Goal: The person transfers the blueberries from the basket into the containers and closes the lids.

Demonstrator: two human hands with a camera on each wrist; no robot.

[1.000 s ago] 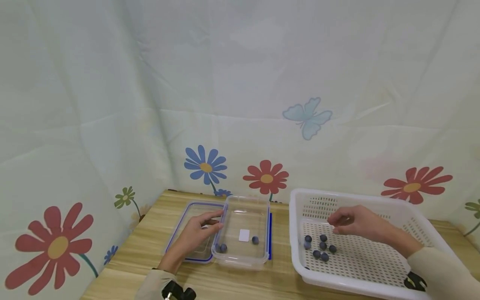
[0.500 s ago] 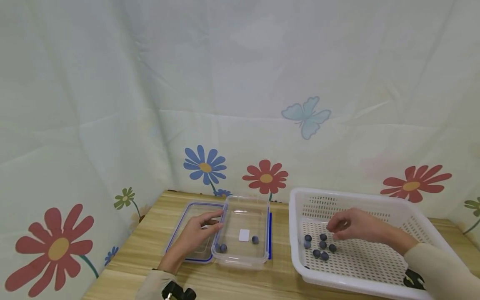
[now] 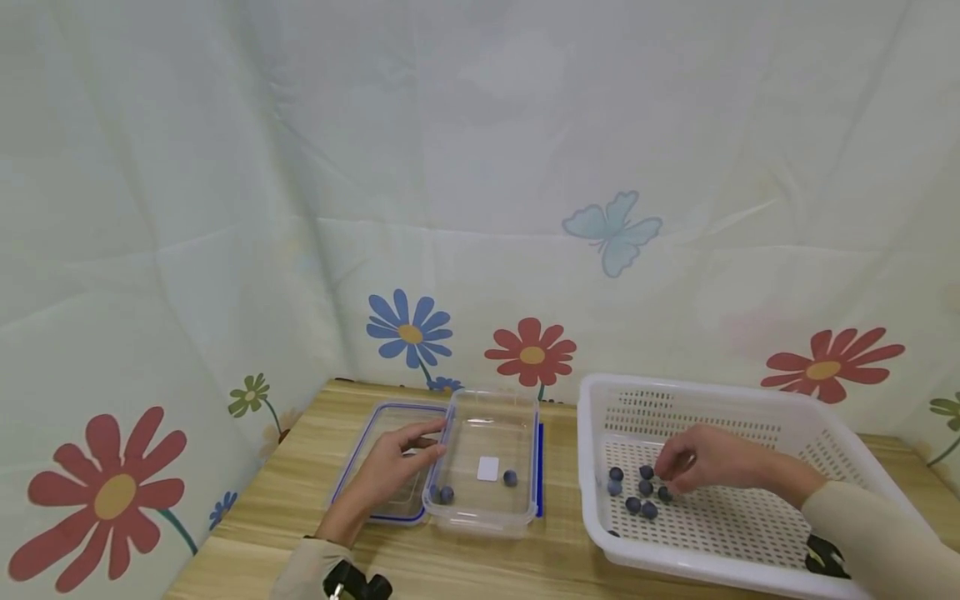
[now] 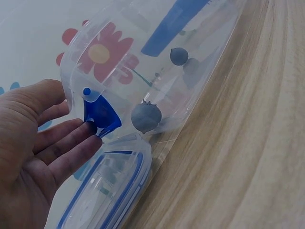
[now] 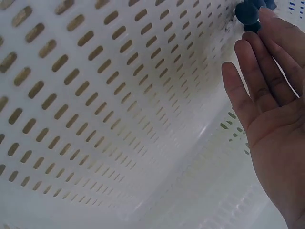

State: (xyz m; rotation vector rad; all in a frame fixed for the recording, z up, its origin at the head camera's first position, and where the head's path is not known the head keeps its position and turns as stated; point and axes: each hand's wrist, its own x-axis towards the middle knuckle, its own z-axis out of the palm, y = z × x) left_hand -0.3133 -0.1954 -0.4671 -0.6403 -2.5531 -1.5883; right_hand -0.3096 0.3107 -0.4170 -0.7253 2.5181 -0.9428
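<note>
My left hand (image 3: 393, 471) rests its fingertips against the left side of a clear plastic food container (image 3: 480, 512). In the left wrist view, its fingers lie relaxed by the blue latch (image 4: 102, 117). A few blueberries (image 3: 510, 478) sit on the container's floor, one showing its crown up close (image 4: 146, 117). My right hand (image 3: 708, 458) reaches down inside a white perforated basket (image 3: 720, 558). Its thumb and fingertips are right at a blueberry (image 3: 664, 494), beside several more (image 3: 633, 506). The right wrist view shows fairly straight fingers close to a dark blueberry (image 5: 247, 13).
A clear lid (image 3: 401, 512) with a blue seal lies left of the container, partly under it. Another blue latch (image 3: 540, 471) hangs on the container's right side. The wooden table (image 3: 247, 542) ends at a flower-printed curtain (image 3: 480, 275).
My right hand has lowered toward the blueberries in the basket, its fingertips now overlapping the rightmost one. My left hand stays at the container.
</note>
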